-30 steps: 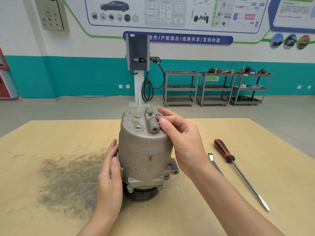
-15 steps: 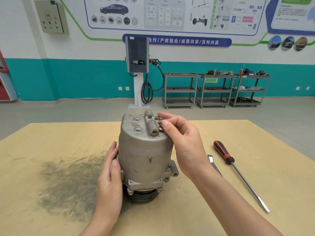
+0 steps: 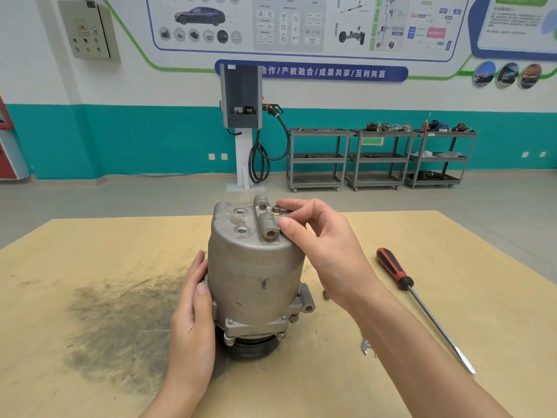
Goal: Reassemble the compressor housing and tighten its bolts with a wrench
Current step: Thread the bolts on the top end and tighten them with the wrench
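A grey metal compressor housing point(image 3: 253, 276) stands upright on its black pulley in the middle of the wooden table point(image 3: 90, 242). My left hand point(image 3: 193, 309) rests flat against its left side with straight fingers. My right hand point(image 3: 319, 245) reaches over the top right of the housing. Its index finger and thumb sit on either side of a brass-coloured bolt head point(image 3: 276, 210) beside the raised port. A wrench point(image 3: 367, 346) lies on the table, mostly hidden under my right forearm.
A red-and-black-handled screwdriver point(image 3: 416, 300) lies on the table to the right. A small bolt point(image 3: 325, 295) lies beside the compressor's base. A dark greasy stain point(image 3: 120, 327) covers the table on the left. Shelving carts and a charging post stand far behind.
My right hand's fingers have shifted on the housing top, so the bolt head now shows between index finger and thumb. The left hand and compressor stayed in place.
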A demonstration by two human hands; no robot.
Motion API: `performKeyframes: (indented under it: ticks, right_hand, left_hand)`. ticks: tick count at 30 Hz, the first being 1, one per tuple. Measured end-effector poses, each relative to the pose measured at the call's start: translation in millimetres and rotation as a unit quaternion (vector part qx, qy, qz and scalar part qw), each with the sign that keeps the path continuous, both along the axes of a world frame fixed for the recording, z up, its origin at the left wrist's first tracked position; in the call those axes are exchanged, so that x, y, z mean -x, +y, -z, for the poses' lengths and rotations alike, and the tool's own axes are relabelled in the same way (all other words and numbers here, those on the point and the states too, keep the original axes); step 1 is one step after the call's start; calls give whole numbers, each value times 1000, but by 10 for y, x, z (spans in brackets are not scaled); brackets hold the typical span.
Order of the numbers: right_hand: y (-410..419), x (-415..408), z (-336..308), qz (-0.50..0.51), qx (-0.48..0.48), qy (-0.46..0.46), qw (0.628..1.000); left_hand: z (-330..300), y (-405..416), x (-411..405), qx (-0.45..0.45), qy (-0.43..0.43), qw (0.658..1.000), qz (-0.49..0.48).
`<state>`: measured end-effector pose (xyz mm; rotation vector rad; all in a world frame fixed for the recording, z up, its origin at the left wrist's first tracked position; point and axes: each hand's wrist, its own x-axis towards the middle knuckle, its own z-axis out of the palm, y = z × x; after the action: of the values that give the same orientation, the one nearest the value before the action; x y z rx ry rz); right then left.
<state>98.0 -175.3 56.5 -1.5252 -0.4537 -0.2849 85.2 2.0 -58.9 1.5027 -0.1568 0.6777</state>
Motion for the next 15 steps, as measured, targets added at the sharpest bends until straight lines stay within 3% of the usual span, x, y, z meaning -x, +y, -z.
performKeyframes:
  ticks: [15]
  right_hand:
    - [-119, -52, -32, -41, 21, -5, 999]
  left_hand:
    - [8, 6, 11, 3, 3, 1000, 4]
